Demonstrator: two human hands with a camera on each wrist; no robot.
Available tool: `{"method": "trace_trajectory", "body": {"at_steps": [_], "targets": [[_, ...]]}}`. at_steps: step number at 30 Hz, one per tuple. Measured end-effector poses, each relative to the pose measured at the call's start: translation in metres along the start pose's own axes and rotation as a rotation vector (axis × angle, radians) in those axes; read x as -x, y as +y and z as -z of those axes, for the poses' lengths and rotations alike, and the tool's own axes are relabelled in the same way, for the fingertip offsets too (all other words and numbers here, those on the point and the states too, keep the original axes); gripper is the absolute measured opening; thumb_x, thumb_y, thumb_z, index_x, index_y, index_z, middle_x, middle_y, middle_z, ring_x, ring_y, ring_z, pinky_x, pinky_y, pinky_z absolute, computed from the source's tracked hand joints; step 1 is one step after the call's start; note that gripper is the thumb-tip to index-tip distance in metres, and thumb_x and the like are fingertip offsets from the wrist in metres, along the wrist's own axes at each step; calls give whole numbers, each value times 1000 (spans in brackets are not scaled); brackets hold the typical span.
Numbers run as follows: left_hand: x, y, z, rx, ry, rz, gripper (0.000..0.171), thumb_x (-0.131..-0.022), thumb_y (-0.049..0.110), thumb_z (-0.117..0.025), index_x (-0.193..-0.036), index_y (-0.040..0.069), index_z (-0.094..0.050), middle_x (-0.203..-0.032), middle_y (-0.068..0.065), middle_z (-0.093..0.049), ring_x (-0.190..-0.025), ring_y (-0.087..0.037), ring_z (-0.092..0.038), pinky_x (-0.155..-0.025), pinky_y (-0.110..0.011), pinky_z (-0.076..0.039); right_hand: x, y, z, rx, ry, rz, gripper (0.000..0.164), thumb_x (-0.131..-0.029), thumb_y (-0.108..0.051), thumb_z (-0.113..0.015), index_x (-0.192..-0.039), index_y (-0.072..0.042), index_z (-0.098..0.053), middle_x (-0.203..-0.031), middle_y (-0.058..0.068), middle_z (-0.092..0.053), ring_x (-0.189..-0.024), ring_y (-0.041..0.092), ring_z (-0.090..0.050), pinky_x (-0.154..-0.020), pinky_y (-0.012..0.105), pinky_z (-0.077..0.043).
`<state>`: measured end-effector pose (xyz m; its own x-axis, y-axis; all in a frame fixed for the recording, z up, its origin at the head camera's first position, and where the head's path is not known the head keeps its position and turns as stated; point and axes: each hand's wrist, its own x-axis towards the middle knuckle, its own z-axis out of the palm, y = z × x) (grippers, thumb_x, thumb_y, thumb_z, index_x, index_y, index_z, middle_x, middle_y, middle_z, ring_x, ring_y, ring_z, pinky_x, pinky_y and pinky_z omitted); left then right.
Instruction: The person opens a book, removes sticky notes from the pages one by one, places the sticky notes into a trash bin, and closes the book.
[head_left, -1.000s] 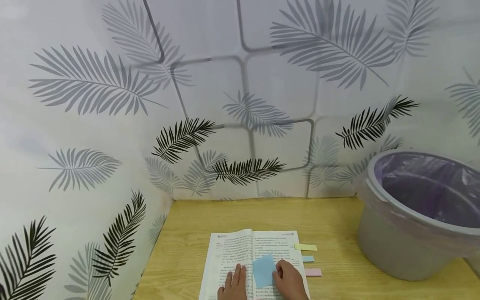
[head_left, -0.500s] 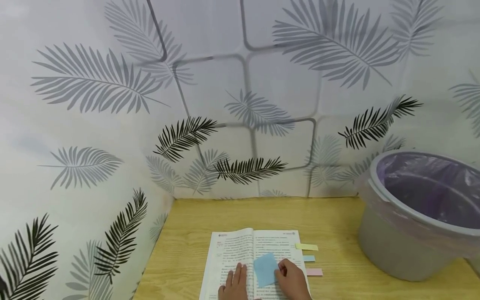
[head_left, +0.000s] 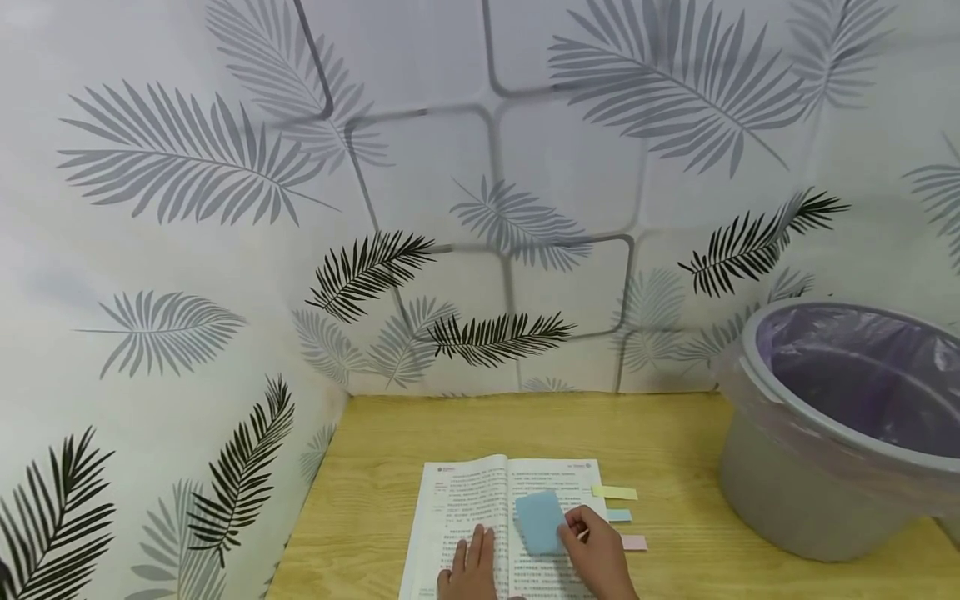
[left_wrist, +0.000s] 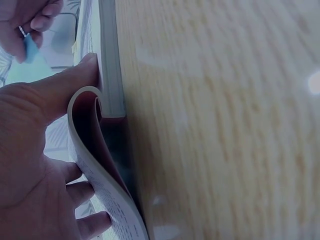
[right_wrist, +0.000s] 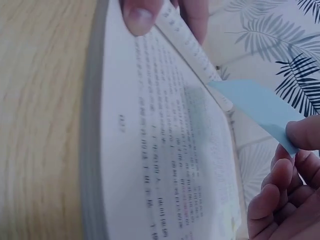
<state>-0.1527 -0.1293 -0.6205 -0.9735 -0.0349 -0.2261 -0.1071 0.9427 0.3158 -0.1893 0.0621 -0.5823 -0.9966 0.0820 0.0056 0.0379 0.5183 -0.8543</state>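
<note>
As the left hand (head_left: 468, 570) lies outstretched on a book (head_left: 448, 510), the right hand (head_left: 597, 552) shifts its pinched note (head_left: 540, 520) forward, seemingly free.

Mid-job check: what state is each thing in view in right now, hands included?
Book: open, lying on the table.
Blue note: pinched at one edge, held over the right page.
Left hand: resting on the left page.
Right hand: pinching the blue note.
Yellow tab, blue tab, pink tab: sticking out past the book's right edge.
Bin: upright, uncovered, bag-lined.
</note>
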Motion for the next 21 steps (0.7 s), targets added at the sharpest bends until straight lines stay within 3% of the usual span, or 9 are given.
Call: {"method": "trace_trajectory", "body": {"at_steps": [8, 15, 21], "targets": [[-2, -2, 3, -3, -49, 13, 114, -62, 86, -54, -147, 14, -34, -154, -5, -35, -134, -37, -38, -93, -63, -37, 3, -13, 11, -1, -7, 6, 6, -85, -13, -66, -86, -9, -62, -73, 0, -58, -62, 11, -50, -60, 29, -44], [0, 0, 1, -12, 7, -16, 104, -70, 79, -55, -146, 12, -35, -153, -6, -36, -133, -37, -39, -91, -63, -38, 7, -34, 27, -2, 6, 40, 5, -87, -13, -66, -88, -10, -61, -74, -1, -59, -61, 11, -49, -58, 28, -43], [3, 0, 0, -36, 40, -22, 107, -68, 83, -52, -145, 12, -35, -152, -6, -38, -131, -37, -41, -89, -62, -39, 9, -47, 38, -9, 47, 76, 6, -86, -11, -67, -88, -9, -62, -74, 1, -60, -60, 11, -49, -55, 26, -43]]}}
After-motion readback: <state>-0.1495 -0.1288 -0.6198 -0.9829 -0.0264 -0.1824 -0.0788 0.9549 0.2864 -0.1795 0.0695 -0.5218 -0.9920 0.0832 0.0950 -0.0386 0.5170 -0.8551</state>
